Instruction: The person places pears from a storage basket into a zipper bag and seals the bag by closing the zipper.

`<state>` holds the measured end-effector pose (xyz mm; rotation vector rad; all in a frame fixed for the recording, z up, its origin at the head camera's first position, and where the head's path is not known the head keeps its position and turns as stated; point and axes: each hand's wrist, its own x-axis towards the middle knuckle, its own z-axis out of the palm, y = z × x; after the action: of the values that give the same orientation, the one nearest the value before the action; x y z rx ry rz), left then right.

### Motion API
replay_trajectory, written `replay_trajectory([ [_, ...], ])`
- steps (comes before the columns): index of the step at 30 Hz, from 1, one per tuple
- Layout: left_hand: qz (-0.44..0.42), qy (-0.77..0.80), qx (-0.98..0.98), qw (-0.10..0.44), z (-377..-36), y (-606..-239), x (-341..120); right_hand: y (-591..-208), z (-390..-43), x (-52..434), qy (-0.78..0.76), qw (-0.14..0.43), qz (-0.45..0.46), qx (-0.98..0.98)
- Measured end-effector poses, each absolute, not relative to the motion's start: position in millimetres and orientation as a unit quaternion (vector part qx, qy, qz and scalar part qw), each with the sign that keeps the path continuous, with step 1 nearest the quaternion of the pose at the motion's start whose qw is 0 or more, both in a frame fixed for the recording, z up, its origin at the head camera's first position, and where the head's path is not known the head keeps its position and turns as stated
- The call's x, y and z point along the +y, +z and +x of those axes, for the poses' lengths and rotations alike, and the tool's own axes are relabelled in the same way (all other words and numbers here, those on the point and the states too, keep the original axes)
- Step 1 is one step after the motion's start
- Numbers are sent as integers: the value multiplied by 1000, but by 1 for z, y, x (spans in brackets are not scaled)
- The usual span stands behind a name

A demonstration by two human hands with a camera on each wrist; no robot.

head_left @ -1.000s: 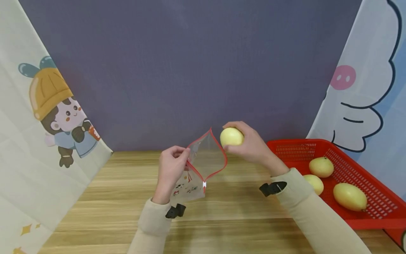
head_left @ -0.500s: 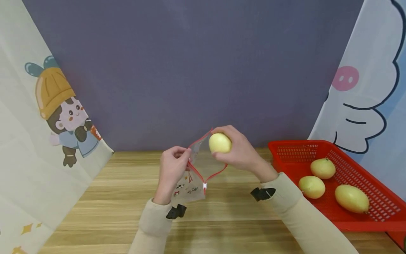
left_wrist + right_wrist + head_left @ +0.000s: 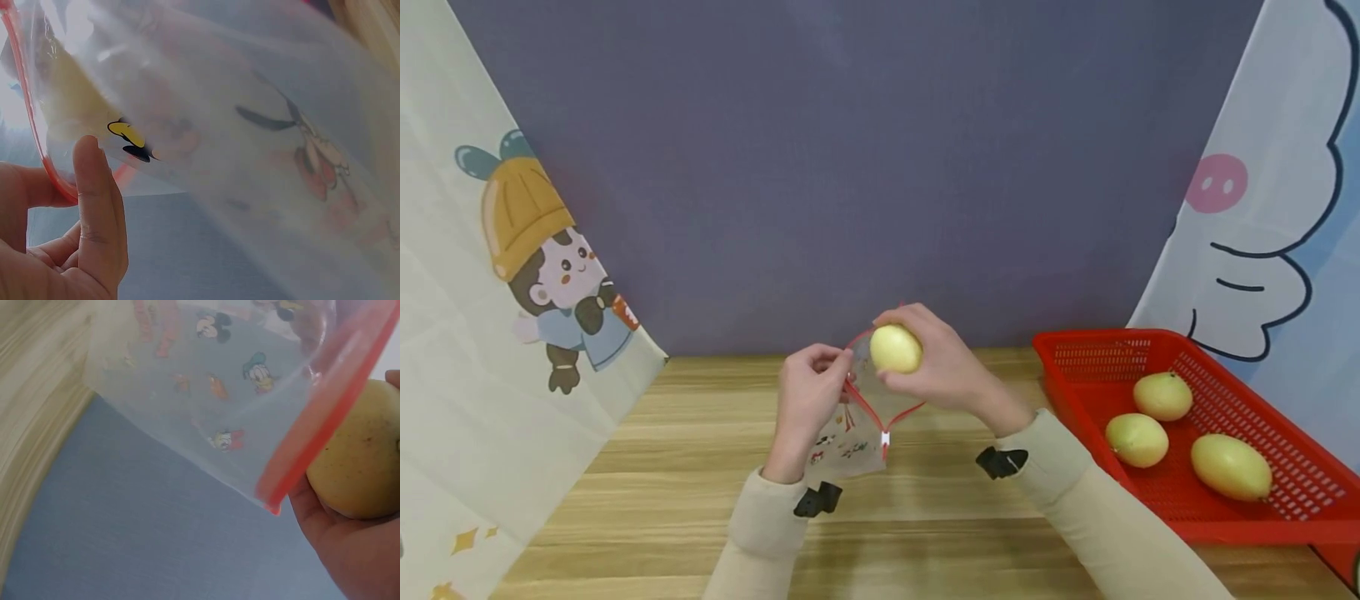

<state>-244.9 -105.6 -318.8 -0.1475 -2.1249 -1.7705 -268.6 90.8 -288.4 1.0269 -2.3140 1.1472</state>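
A clear zipper bag (image 3: 850,442) with a red zip rim, a white slider and cartoon prints hangs above the table, its mouth spread apart. My left hand (image 3: 811,387) pinches the left side of that rim; in the left wrist view, the thumb (image 3: 94,187) lies by the red edge. My right hand (image 3: 943,358) grips a pale yellow oval fruit (image 3: 896,348) at the bag's mouth, covering part of the rim's far right side. In the right wrist view the fruit (image 3: 362,456) sits just beyond the red rim (image 3: 325,425), partly behind it.
On the right stands a red plastic basket (image 3: 1078,417) with perforated walls, holding three similar yellow fruits (image 3: 1231,467). Beneath the hands is a wood-grain table (image 3: 700,500). A dark grey-blue backdrop (image 3: 850,167) rises behind it, with printed cloths on both sides.
My right hand has carried the fruit leftward and slightly down, from beside the bag to over its mouth. The left hand keeps its pinch on the rim, nearly still.
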Motion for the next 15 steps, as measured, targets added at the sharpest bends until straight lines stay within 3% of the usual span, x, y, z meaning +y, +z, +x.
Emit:
replay_trajectory([
  [15,-57,-634,-748,190,-246,-320,-106,-298,-270,91,347,168,371,-845],
])
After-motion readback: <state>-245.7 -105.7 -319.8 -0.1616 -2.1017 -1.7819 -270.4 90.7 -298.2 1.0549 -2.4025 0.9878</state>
